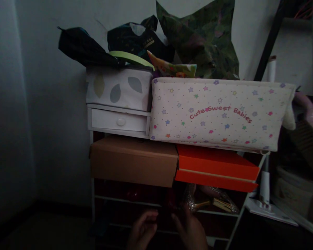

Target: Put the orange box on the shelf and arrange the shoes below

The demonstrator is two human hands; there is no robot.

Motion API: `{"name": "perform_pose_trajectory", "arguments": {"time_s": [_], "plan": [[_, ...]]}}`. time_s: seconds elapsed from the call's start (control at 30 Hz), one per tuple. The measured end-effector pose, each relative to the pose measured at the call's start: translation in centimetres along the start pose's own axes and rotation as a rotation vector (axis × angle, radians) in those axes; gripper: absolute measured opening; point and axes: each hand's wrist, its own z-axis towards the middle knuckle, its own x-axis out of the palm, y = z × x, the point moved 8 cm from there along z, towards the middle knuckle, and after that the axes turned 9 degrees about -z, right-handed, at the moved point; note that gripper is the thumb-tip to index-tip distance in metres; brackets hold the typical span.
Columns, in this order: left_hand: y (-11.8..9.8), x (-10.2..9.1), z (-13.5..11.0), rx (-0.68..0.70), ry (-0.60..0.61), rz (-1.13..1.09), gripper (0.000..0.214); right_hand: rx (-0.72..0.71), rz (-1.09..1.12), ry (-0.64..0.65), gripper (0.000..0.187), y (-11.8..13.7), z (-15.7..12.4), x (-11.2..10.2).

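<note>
My left hand [143, 230] is low in the view, in front of the rack's lower shelves, its fingers loosely bent and apart with nothing in them. To its right, my right hand [191, 229] has its thumb spread from the fingers; no held thing shows, though the fingertips are dim. Just above it, a pair of glittery high-heeled shoes [190, 198] with gold heels rests on the shoe rack [161, 204]. Dark red shiny shoes [133, 195] are on the same shelf, mostly lost in shadow. I cannot tell whether my right fingertips touch anything.
Above the shoes, a brown cardboard box [134, 166] and an orange box [219, 173] jut forward. A star-patterned fabric bin [216, 121], a white drawer unit [106, 119] and a leaf-patterned box [120, 88] stand on top, with bags [206, 41] over them. White wall stands left.
</note>
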Motion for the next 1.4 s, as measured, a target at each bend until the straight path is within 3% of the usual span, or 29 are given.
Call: {"name": "perform_pose_trajectory", "arguments": {"time_s": [0.1, 0.23, 0.37, 0.57, 0.77, 0.97, 1.17, 1.27, 1.4], "plan": [[-0.3, 1.2, 0.7, 0.105, 0.03, 0.176, 0.032, -0.013, 0.181, 0.045, 0.062, -0.1, 0.6, 1.7], [-0.7, 3.3, 2.3, 0.298, 0.064, 0.462, 0.05, -0.076, 0.424, 0.056, 0.051, 1.1, 1.3, 2.1], [0.3, 4.4, 4.0, 0.297, 0.141, 0.579, 0.063, -0.108, 0.541, -0.011, 0.051, 1.9, 1.7, 2.1], [1.7, 3.4, 5.2, 0.185, 0.166, 0.141, 0.059, -0.227, 0.441, -0.197, 0.056, 2.3, 2.4, 1.0], [3.8, 3.6, 5.7, 0.033, 0.158, -0.273, 0.063, -0.323, 0.456, -0.262, 0.052, 3.3, 3.7, -0.2], [4.4, 4.2, 5.3, 0.004, 0.157, -0.361, 0.069, -0.364, 0.441, -0.341, 0.055, 3.4, 4.0, -0.1], [4.5, 4.4, 4.8, 0.001, 0.154, -0.369, 0.071, -0.334, 0.321, -0.335, 0.057, 3.6, 3.3, 0.3], [3.3, 3.8, 4.3, 0.024, 0.07, -0.27, 0.063, -0.313, 0.206, -0.398, 0.057, 4.1, 1.9, 0.2], [-0.4, 0.3, 3.5, 0.187, -0.268, 0.021, 0.03, -0.425, 0.073, -0.438, 0.054, 6.0, -0.1, 0.8]]}}
